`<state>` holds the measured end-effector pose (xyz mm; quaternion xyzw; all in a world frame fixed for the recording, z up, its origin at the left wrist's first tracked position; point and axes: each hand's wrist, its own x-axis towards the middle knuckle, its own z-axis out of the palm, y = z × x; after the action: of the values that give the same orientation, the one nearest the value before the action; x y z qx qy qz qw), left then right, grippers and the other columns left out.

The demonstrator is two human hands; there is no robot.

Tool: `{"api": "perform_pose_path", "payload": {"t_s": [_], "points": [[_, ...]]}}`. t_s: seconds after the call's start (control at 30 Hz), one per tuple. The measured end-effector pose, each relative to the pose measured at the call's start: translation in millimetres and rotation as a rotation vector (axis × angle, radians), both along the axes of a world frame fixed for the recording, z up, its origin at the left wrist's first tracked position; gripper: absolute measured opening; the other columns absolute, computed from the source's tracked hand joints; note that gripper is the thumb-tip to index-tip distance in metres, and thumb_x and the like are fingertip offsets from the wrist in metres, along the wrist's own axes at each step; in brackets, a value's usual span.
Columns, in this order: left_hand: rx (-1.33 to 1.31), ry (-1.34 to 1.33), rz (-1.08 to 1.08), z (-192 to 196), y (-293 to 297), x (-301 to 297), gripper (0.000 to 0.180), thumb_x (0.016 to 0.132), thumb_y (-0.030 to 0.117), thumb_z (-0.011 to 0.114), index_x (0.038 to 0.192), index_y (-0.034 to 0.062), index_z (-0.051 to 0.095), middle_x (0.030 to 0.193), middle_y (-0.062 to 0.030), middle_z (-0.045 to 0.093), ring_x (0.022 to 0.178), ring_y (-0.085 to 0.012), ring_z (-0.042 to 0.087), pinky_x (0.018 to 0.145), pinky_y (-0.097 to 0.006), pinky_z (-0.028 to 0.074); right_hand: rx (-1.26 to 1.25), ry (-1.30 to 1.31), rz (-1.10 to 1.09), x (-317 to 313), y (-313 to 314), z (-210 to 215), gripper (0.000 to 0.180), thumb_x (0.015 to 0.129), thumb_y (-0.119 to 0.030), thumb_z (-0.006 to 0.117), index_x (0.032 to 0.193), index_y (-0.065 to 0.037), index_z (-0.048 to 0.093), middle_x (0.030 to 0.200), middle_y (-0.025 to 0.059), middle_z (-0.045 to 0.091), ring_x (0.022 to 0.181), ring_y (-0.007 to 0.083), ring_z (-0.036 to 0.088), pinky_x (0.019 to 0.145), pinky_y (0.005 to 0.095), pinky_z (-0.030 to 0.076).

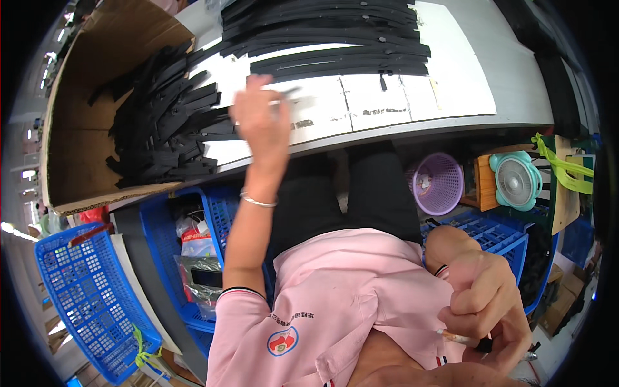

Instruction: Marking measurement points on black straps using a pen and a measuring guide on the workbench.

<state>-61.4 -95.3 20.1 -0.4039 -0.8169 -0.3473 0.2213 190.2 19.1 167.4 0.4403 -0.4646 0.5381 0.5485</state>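
Observation:
My left hand (261, 122) reaches up over the white table (451, 77) and pinches a thin black strip (288, 95) by its end, close to a loose heap of black strips (164, 126) at the table's left. A neat stack of long black strips (329, 32) lies at the far side of the table. My right hand (487, 306) is drawn back near my chest, low on the right, fingers curled around a thin pen-like stick (454, 337). A silver bangle (258, 201) sits on my left wrist.
An open cardboard box (77, 135) stands at the table's left end. Blue plastic crates (90, 297) sit on the floor to the left and under the table. A purple basket (438, 184), a small teal fan (516, 180) and another blue crate (496, 235) are on the right.

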Motion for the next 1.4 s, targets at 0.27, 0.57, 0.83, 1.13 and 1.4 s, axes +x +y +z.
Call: {"api": "perform_pose_path", "payload": {"t_s": [0.27,0.57,0.83,1.13,1.4], "points": [[-0.045,-0.154,-0.263,-33.3,56.1,68.9,0.016,0.097,0.008,0.066,0.112,0.0033,0.071,0.131,-0.0168,0.068,0.134,-0.0375,0.057,0.12,-0.055,0.03,-0.27,-0.837,-0.761,-14.5,56.5,-79.6,0.022,0.098,-0.004,0.062,0.117,-0.005,0.073,0.076,-0.0006,0.061,0.06,0.0111,0.052,0.054,0.0231,0.043],[-0.139,-0.151,-0.414,-25.9,48.6,74.2,0.035,0.098,0.003,0.062,0.133,-0.0007,0.06,0.14,-0.0194,0.061,0.139,-0.0377,0.051,0.121,-0.055,0.031,0.375,-1.129,-1.391,-69.8,56.7,-173.4,0.043,0.084,-0.003,0.079,0.126,-0.01,0.07,0.106,0.0054,0.076,0.113,0.0234,0.066,0.104,0.0397,0.045],[-0.27,-0.138,-0.26,-29.8,15.8,70.0,0.059,0.098,0.023,0.069,0.149,0.0018,0.05,0.154,-0.016,0.051,0.149,-0.0328,0.041,0.124,-0.061,0.018,0.528,-1.201,-1.478,-28.0,100.2,-180.4,0.045,0.087,-0.013,0.078,0.131,-0.013,0.066,0.135,-0.0008,0.069,0.134,0.0233,0.055,0.119,0.0497,0.03],[-0.32,-0.152,-0.019,-29.3,-33.7,48.1,0.06,0.096,0.03,0.071,0.148,0.0059,0.054,0.154,-0.0141,0.052,0.148,-0.0363,0.041,0.121,-0.069,0.006,0.598,-1.21,-1.558,-3.9,148.2,-187.7,0.047,0.094,-0.017,0.073,0.139,-0.011,0.062,0.139,-0.0008,0.067,0.134,0.0221,0.056,0.122,0.046,0.027],[-0.282,-0.18,0.038,-33.0,-50.7,36.2,0.059,0.095,0.032,0.074,0.147,0.01,0.057,0.153,-0.0113,0.055,0.15,-0.0335,0.039,0.121,-0.067,0.008,0.622,-1.135,-1.705,-14.1,143.9,-190.3,0.043,0.094,-0.013,0.074,0.136,-0.01,0.065,0.133,0.0002,0.07,0.125,0.0204,0.061,0.12,0.0448,0.03]]}}
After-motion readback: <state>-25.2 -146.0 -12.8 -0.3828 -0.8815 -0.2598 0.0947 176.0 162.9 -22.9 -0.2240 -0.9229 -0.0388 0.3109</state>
